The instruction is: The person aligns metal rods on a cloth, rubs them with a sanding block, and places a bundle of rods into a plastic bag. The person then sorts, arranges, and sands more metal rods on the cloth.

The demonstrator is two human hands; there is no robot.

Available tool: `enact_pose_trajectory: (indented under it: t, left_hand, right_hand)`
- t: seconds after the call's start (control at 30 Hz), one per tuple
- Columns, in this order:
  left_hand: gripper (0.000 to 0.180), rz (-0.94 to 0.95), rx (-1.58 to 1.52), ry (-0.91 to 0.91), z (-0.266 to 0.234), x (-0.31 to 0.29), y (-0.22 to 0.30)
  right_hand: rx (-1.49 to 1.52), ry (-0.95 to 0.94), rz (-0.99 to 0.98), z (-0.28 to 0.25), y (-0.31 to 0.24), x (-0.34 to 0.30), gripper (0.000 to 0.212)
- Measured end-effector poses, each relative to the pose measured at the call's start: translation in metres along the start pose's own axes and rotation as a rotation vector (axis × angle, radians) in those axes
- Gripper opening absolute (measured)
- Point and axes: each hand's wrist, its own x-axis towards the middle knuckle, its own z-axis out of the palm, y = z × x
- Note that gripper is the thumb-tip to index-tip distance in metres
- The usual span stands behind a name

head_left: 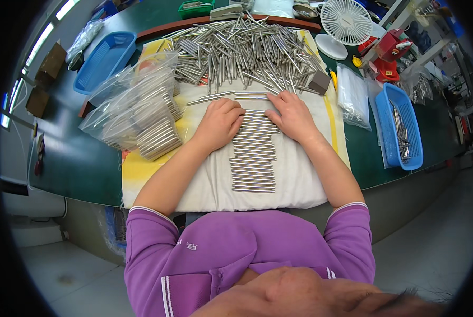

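Note:
A column of slim silvery metal rods (253, 153) lies side by side on a white cloth (205, 185) in front of me. My left hand (219, 122) is at the left ends of the column's far rods, its fingers curled together on them. On the opposite side my right hand (293, 117) has thumb and index finger apart, the thumb by the far rods' right ends. Its index finger reaches to a few separate rods (251, 96) just beyond the column. Farther back spreads a large loose heap of similar rods (242, 50).
Clear plastic bags of stacked rods (146, 119) lie left of the column. A blue basket (105, 61) stands at the far left, another blue basket (400, 127) with metal pieces at the right. Plastic bags (353, 98), a grey block (319, 82) and a white fan (346, 22) are also at right.

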Motion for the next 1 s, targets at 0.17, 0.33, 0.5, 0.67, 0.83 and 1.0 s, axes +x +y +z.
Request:
enact_pose_trajectory:
  t: [0.17,0.33,0.5,0.67,0.83,1.0]
  left_hand:
    - [0.022,-0.015,0.04,0.001,0.002,-0.001,-0.001]
    - [0.027,-0.016,0.075,0.008,0.005,-0.002,-0.002]
    - [0.032,-0.047,0.083,-0.001,0.003,0.0,0.001]
    - [0.033,-0.052,0.067,-0.012,0.002,-0.001,-0.001]
    - [0.034,-0.036,0.099,-0.017,0.004,-0.002,-0.002]
    - [0.037,-0.053,0.135,-0.019,0.006,-0.003,-0.003]
  right_hand:
    - [0.189,-0.051,0.077,-0.011,0.006,-0.004,0.028]
    - [0.219,-0.018,-0.076,-0.014,0.004,-0.005,0.012]
    - [0.212,-0.013,-0.066,-0.009,0.007,-0.006,0.015]
    - [0.185,-0.011,-0.066,-0.007,0.008,-0.005,0.018]
    - [0.143,0.036,-0.087,-0.006,0.008,-0.005,0.019]
    - [0.183,-0.006,-0.049,-0.009,0.008,-0.005,0.02]
